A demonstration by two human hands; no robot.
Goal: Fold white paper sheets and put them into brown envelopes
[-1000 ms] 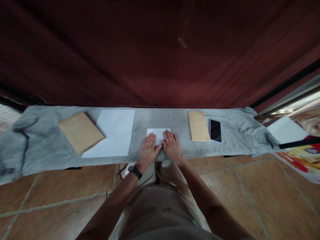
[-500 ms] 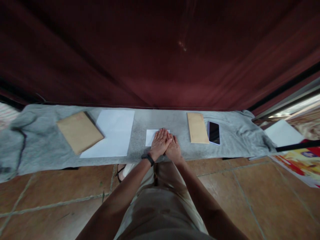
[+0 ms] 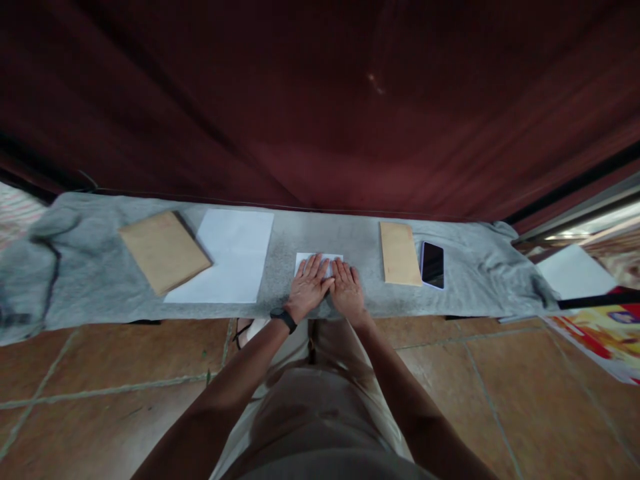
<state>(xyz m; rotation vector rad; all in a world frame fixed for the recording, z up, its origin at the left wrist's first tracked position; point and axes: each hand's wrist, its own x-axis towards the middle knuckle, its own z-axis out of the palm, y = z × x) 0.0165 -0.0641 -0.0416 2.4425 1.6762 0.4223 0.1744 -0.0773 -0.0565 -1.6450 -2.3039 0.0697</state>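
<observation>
Two hands lie flat, side by side, palms down and fingers stretched out, gripping nothing. The left hand [image 3: 307, 288] and the right hand [image 3: 347, 292] both press on a folded paper [image 3: 333, 256], which sits on the grey cloth [image 3: 90, 287] directly in front of the person. Only the paper's far strip shows past the fingertips. A black band [image 3: 283, 319] circles the left wrist.

- At 9 o'clock from the hands, a white sheet [image 3: 227, 257] lies on the cloth.
- Further along at 9 o'clock, a brown envelope [image 3: 163, 250] overlaps the sheet's left edge.
- At 3 o'clock lies a narrow envelope [image 3: 399, 253].
- A phone [image 3: 433, 265] lies just beside the narrow envelope, screen dark.
- At 12 o'clock hangs a dark red curtain [image 3: 320, 120].
- At 6 o'clock is a tiled floor [image 3: 100, 387].
</observation>
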